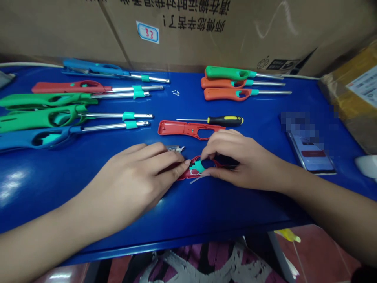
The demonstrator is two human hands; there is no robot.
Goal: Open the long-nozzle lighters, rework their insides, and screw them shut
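Note:
My left hand (pixel 141 173) is closed on one red handle half (pixel 185 176) of a utility lighter, just above the blue table, with its fingertips on the shell. At the other end my right hand (pixel 235 157) pinches around the teal trigger (pixel 199 166) seated in that half. White wire and a thin clear tube (pixel 196 179) show beside the trigger. A clear cylinder end (pixel 175 149) pokes out past my left fingers. The matching red handle half (pixel 173 128) lies just beyond, with a black and yellow screwdriver (pixel 225 120) behind it.
Several opened lighters (pixel 67 114) lie in a row at left. Three closed lighters (pixel 226 93) lie at back right. Small white bits (pixel 176 93) sit between them. A phone (pixel 313 153) rests at right. A large cardboard box (pixel 188 47) walls off the back.

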